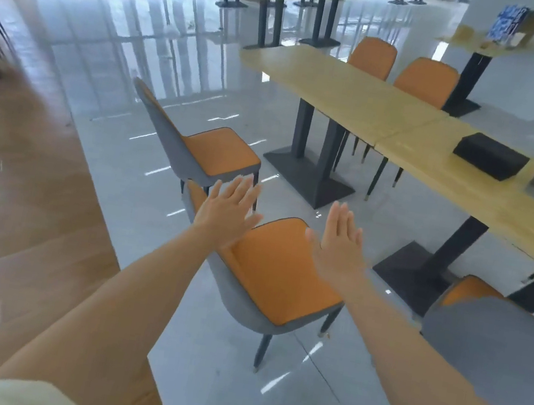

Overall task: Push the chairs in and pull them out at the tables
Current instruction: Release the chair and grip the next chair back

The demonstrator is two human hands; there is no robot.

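Now: left hand (226,219), right hand (338,247) flat, fingers straight, gripping nothing, above nearest chair (279,270) (pulled out, well off near edge of table (344,92)). Grip backrest (193,194) top both sides, push straight in, no twisting.

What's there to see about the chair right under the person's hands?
The chair has an orange padded seat and inner back, a grey outer shell edged with dark piping, and slim dark tapered legs with pale tips. It stands upright on the glossy grey floor, pulled clear of the wooden table and facing it. The open left hand is at its backrest's top, the open right hand over the seat; contact is unclear.
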